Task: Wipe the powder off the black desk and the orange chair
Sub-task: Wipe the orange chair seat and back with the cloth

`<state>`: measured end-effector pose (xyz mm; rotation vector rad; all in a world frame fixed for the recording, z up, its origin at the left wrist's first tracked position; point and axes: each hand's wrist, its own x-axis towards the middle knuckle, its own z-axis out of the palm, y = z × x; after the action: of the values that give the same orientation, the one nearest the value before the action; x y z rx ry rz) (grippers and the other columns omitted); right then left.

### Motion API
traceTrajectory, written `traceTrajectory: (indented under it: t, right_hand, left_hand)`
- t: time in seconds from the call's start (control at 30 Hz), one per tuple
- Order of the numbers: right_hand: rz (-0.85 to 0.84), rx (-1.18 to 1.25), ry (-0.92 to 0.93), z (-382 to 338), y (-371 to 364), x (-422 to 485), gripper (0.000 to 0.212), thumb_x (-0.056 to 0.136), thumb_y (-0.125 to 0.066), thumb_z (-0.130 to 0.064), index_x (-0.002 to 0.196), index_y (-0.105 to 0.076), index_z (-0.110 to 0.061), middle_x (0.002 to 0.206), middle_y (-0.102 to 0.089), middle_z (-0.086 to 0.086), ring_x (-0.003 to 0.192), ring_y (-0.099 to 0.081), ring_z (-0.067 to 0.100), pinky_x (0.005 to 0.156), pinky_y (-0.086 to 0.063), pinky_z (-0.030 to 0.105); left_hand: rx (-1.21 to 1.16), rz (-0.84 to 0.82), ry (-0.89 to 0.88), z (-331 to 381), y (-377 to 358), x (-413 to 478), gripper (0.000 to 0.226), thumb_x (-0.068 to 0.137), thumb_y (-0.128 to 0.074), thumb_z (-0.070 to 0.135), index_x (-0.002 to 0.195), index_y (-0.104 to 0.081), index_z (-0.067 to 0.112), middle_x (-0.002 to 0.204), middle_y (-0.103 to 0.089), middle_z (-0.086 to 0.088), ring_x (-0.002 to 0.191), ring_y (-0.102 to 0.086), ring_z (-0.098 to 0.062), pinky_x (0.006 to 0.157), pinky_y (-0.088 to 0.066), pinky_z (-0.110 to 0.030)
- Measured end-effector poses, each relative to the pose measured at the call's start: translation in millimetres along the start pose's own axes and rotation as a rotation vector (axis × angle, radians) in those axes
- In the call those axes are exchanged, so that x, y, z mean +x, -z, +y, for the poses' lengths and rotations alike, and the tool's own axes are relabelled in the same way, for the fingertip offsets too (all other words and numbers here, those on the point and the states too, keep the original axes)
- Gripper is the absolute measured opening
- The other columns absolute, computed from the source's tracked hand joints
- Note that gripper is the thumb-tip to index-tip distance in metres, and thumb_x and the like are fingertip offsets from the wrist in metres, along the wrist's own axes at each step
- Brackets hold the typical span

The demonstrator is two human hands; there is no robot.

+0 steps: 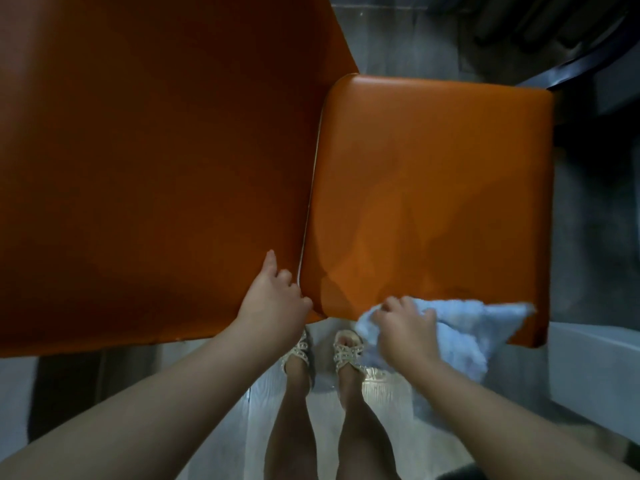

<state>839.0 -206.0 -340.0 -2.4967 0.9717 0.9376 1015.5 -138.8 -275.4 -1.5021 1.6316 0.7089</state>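
With the head camera, my only view, I look straight down on the orange chair [450, 150], so I judge that the chair part of the task is now in hand. The seat [415, 220] shows only some faint paler patches in this dim light. I cannot tell if these are thin rests of powder or only reflections, and I see no clear heap or streak of powder anywhere on it. The backrest [156, 168], which fills the left of the picture, looks evenly coloured too. My judgement is therefore that the chair is mostly wiped, with the near edge of the seat as the part being worked on. About the black desk I can say little. There is a dark piece of furniture [588, 64] at the top right, but I cannot tell if it is the desk or if it is clean, so that half stays open for me. The right hand [405, 327] has its fingers curled into a light blue cloth [478, 323] and holds it bunched. The cloth lies on the near edge of the seat, spreads toward the seat's right corner, and part of it hangs below the edge. The left hand [273, 299] is at the corner where backrest and seat meet, with its fingers bent around that edge and one finger lying up along the backrest; it seems to steady the chair. Below the seat I see two feet in pale sandals [346, 351] on a light floor [225, 410].
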Motion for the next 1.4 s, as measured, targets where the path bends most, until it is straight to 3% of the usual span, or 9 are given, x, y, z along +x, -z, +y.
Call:
traceTrajectory:
  t: [0.13, 0.37, 0.5, 0.63, 0.73, 0.83, 0.93, 1.27, 1.4]
  right_hand:
    - [0.501, 0.453, -0.021, -17.3, 43.0, 43.2, 0.045, 0.080, -0.061, -0.020, 0.124, -0.051, -0.018, 0.127, -0.048, 0.007, 0.115, -0.043, 0.031, 0.088, -0.036, 0.042]
    - [0.102, 0.128, 0.043, -31.4, 10.4, 85.6, 0.082, 0.083, -0.052, -0.060, 0.144, 0.003, -0.050, 0.157, 0.018, -0.006, 0.142, 0.019, 0.031, 0.100, -0.002, 0.074]
    - [0.228, 0.178, -0.282, 47.8, -2.4, 59.7, 0.070, 0.085, -0.052, -0.052, 0.144, -0.015, -0.049, 0.159, 0.001, -0.010, 0.144, -0.001, 0.025, 0.106, -0.019, 0.061]
    - [0.401, 0.537, -0.817, 131.5, -1.1, 15.0, 0.061, 0.083, -0.060, -0.026, 0.139, -0.036, -0.032, 0.153, -0.020, 0.007, 0.124, -0.031, 0.043, 0.096, -0.036, 0.055]
    - [0.664, 0.629, -0.740, 109.3, 7.6, 14.3, 0.065, 0.074, -0.070, -0.017, 0.133, -0.042, -0.020, 0.147, -0.028, 0.013, 0.122, -0.037, 0.043, 0.093, -0.038, 0.049]
    - [0.400, 0.398, -0.275, 47.0, 8.5, 36.7, 0.070, 0.076, -0.067, -0.032, 0.138, -0.035, -0.031, 0.157, -0.010, 0.004, 0.140, -0.017, 0.030, 0.108, -0.023, 0.049]
    - [0.180, 0.224, -0.171, 47.0, -17.8, 39.4, 0.078, 0.076, -0.060, -0.049, 0.141, -0.016, -0.047, 0.157, 0.009, -0.013, 0.143, 0.005, 0.023, 0.108, -0.005, 0.062]
    - [0.186, 0.672, -0.940, 169.7, -58.2, -47.0, 0.065, 0.085, -0.059, -0.021, 0.144, -0.030, -0.023, 0.152, -0.022, 0.012, 0.128, -0.029, 0.043, 0.103, -0.029, 0.048]
    - [0.308, 0.692, -1.032, 165.3, -36.2, -62.7, 0.059, 0.085, -0.060, -0.020, 0.138, -0.036, -0.026, 0.150, -0.024, 0.007, 0.122, -0.032, 0.042, 0.096, -0.034, 0.052]
  left_hand:
    - [-0.106, 0.059, 0.045, -2.1, 1.9, 8.8, 0.036, 0.095, -0.042, 0.030, 0.129, -0.048, 0.018, 0.129, -0.055, -0.006, 0.128, -0.039, -0.030, 0.114, -0.004, -0.055]
    - [-0.328, 0.335, 0.159, -4.4, -4.7, 19.2, 0.022, 0.091, -0.038, 0.029, 0.105, -0.054, 0.022, 0.106, -0.064, 0.000, 0.103, -0.057, -0.022, 0.110, -0.020, -0.041]
    - [-0.457, 0.360, 0.224, 5.3, -8.2, 43.6, 0.027, 0.089, -0.044, 0.028, 0.115, -0.050, 0.020, 0.118, -0.059, -0.004, 0.112, -0.053, -0.026, 0.106, -0.026, -0.042]
    - [-0.673, 0.309, 0.177, 22.8, -11.7, 74.2, 0.061, 0.093, -0.046, 0.027, 0.147, -0.018, 0.025, 0.157, -0.013, -0.005, 0.144, -0.012, -0.029, 0.113, -0.020, -0.045]
    - [-0.699, 0.316, 0.157, 32.8, -8.0, 87.4, 0.073, 0.092, -0.048, 0.030, 0.150, -0.003, 0.029, 0.159, 0.002, 0.001, 0.146, 0.001, -0.027, 0.116, -0.014, -0.045]
    - [-0.713, 0.279, 0.189, 34.2, -7.5, 95.6, 0.073, 0.094, -0.045, 0.033, 0.150, 0.002, 0.028, 0.159, 0.005, 0.002, 0.146, 0.003, -0.024, 0.115, -0.012, -0.044]
    - [-0.649, 0.197, 0.196, 34.5, -14.3, 99.7, 0.073, 0.093, -0.043, 0.040, 0.150, 0.000, 0.027, 0.159, 0.005, 0.002, 0.146, 0.008, -0.024, 0.116, -0.007, -0.045]
    - [-0.622, 0.262, 0.093, 60.6, 11.4, 97.6, 0.072, 0.094, -0.044, 0.038, 0.150, 0.000, 0.029, 0.159, -0.003, 0.001, 0.146, 0.004, -0.022, 0.116, -0.008, -0.042]
    - [-0.630, 0.250, 0.024, 61.2, 35.2, 81.3, 0.067, 0.094, -0.045, 0.034, 0.150, -0.008, 0.027, 0.158, -0.012, -0.001, 0.145, -0.009, -0.023, 0.115, -0.018, -0.041]
